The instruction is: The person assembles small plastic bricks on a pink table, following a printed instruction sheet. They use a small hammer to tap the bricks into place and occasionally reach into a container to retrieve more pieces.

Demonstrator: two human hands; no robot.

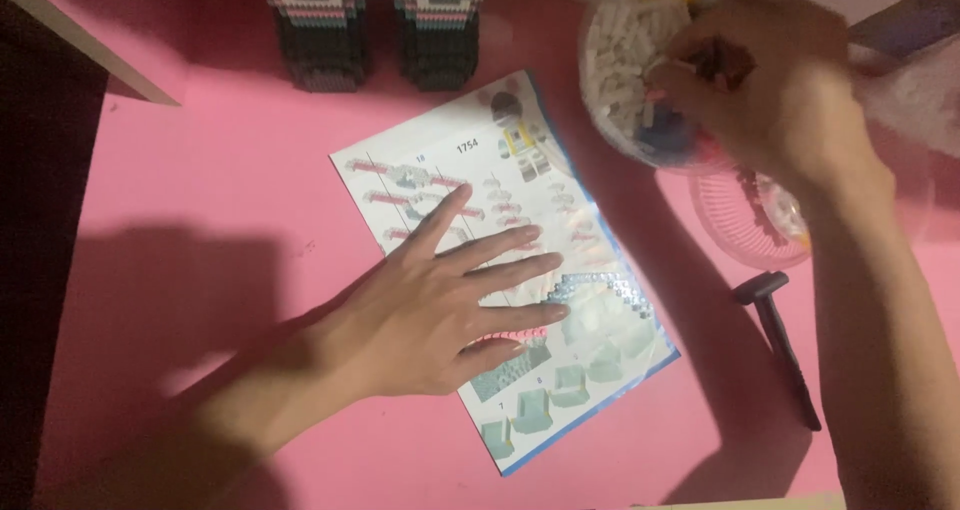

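My left hand point(440, 305) lies flat with fingers spread on an instruction sheet point(600, 345) that shows building steps in pale blue and pink. The sheet rests on a pink table point(200, 170). My right hand point(770, 80) reaches into a clear round bowl point(612, 50) full of small white bricks at the top right; its fingers are curled among the bricks, and whether they hold one is hidden.
A built figure of small bricks point(370, 25), with dark striped legs, stands at the back. A pink round container point(745, 220) with small pieces sits below the bowl. A dark hammer-shaped tool point(780, 340) lies at the right.
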